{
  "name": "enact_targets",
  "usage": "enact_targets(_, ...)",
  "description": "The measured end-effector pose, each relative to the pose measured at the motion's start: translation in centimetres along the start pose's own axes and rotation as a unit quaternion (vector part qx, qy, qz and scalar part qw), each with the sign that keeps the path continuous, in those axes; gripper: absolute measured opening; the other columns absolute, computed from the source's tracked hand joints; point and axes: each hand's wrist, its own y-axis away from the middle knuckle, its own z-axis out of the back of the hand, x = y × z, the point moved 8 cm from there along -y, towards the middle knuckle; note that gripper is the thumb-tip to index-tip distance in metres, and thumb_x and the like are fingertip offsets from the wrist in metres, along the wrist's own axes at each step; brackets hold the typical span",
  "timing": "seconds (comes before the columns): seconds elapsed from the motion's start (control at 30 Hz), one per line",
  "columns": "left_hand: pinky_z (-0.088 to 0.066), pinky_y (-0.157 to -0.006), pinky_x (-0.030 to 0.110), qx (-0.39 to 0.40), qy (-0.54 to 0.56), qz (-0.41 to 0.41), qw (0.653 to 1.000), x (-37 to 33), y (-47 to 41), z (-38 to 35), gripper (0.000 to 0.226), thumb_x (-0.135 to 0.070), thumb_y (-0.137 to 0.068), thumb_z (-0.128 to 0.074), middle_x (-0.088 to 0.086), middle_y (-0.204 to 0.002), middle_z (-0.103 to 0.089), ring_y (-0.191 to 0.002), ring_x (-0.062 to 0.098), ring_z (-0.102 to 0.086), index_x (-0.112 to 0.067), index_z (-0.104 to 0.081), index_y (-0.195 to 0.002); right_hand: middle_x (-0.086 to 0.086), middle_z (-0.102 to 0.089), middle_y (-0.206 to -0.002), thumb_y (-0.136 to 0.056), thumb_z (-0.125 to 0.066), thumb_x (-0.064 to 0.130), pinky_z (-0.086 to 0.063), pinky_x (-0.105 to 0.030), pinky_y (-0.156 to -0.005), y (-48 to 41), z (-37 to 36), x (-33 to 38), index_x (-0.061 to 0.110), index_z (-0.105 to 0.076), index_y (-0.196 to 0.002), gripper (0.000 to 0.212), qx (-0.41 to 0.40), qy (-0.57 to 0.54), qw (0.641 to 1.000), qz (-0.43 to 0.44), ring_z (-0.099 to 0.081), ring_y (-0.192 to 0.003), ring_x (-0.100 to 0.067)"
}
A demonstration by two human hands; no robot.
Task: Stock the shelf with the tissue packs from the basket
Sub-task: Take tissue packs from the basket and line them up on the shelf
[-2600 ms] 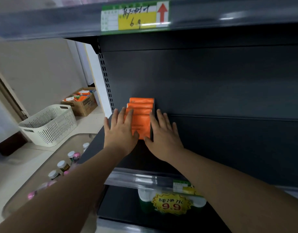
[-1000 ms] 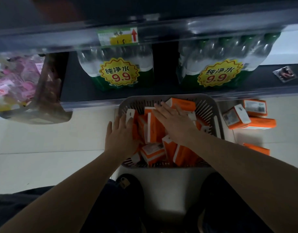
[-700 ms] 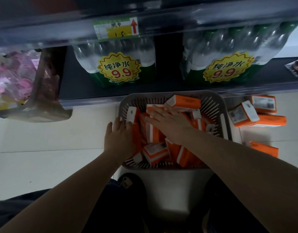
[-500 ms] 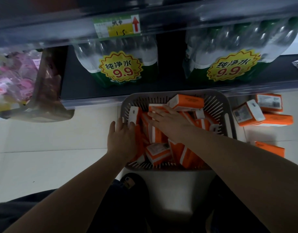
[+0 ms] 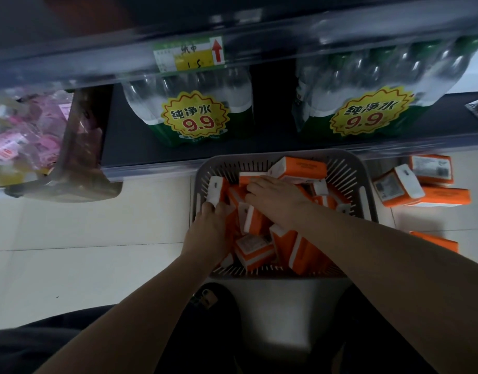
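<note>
A grey slotted basket [image 5: 368, 184] stands on the pale floor and holds several orange tissue packs [image 5: 300, 168] with white ends, lying jumbled. Both my hands are inside it. My left hand [image 5: 209, 230] is at the basket's left side, its fingers curled round an upright pack [image 5: 215, 188]. From the right, my right hand [image 5: 275, 199] reaches over the pile, its fingertips bent down over the top of a middle pack [image 5: 252, 217]. The shelf that takes the packs is out of view above.
Wrapped water-bottle bundles [image 5: 194, 114] with 9.9 stickers fill the bottom shelf behind the basket. Loose orange packs [image 5: 399, 187] lie on the floor to the right. A clear bin [image 5: 29, 136] of pink items is at the left. My dark shoe [image 5: 205, 306] is below the basket.
I have turned from the upper shelf down to the basket. In the last second my left fingers have curled round a pack and my right hand has slid left across the pile.
</note>
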Motion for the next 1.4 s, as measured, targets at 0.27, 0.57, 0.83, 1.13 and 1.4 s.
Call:
enact_targets(0.27,-0.045,-0.075,0.028,-0.042,0.102,0.051,0.993,1.0,-1.1,3.8,0.043,-0.027,-0.084,-0.065,0.006,-0.108,-0.061,-0.095,0.022,-0.060,-0.014,-0.044,-0.120,-0.010,-0.042,-0.132,-0.086,-0.056,0.011,-0.030,-0.036,-0.104,0.8,2.5,0.1,0.014,-0.046,-0.133,0.048,-0.034,0.005,0.999,0.019,-0.032,-0.128,-0.027)
enact_targets(0.57,-0.039,-0.079,0.029,-0.015,0.078,-0.031,0.996,-1.6,-2.3,10.9,0.033,-0.029,-0.089,-0.060,-0.007,-0.089,-0.057,-0.091,0.014,-0.053,-0.021,-0.059,-0.121,-0.004,-0.041,-0.133,-0.093,-0.054,0.024,-0.033,-0.030,-0.098,1.8,8.7,2.1,0.019,-0.045,-0.135,0.043,-0.057,-0.053,0.995,0.055,-0.033,-0.125,-0.021)
enact_targets(0.83,-0.038,-0.077,0.025,-0.006,0.081,-0.013,0.997,-1.7,-2.9,15.5,0.044,-0.030,-0.085,-0.062,0.003,-0.114,-0.062,-0.091,0.013,-0.052,-0.017,-0.054,-0.126,-0.001,-0.046,-0.127,-0.090,-0.060,0.023,-0.037,-0.032,-0.095,2.1,13.2,3.0,0.017,-0.051,-0.127,0.039,-0.135,-0.169,0.975,0.045,-0.034,-0.118,-0.015)
enact_targets(1.13,-0.048,-0.083,0.030,0.009,0.139,-0.017,0.990,-1.5,-2.6,20.2,0.039,-0.032,-0.081,-0.066,0.000,-0.114,-0.060,-0.101,0.019,-0.059,-0.022,-0.062,-0.119,0.021,-0.031,-0.114,-0.083,-0.069,0.025,-0.037,-0.026,-0.093,2.4,16.7,2.2,0.028,-0.048,-0.122,0.044,-0.236,-0.336,0.912,-0.012,-0.037,-0.112,-0.001)
enact_targets(1.4,-0.048,-0.044,0.015,0.047,0.249,0.007,0.967,-0.5,-1.9,23.8,0.011,-0.028,-0.084,-0.068,-0.006,-0.089,-0.064,-0.069,0.010,-0.066,-0.034,-0.064,-0.092,0.017,-0.047,-0.121,-0.076,-0.075,0.039,-0.049,-0.021,-0.084,2.5,18.7,0.9,0.036,-0.035,-0.131,0.068,-0.242,-0.523,0.814,-0.074,-0.053,-0.105,0.000)
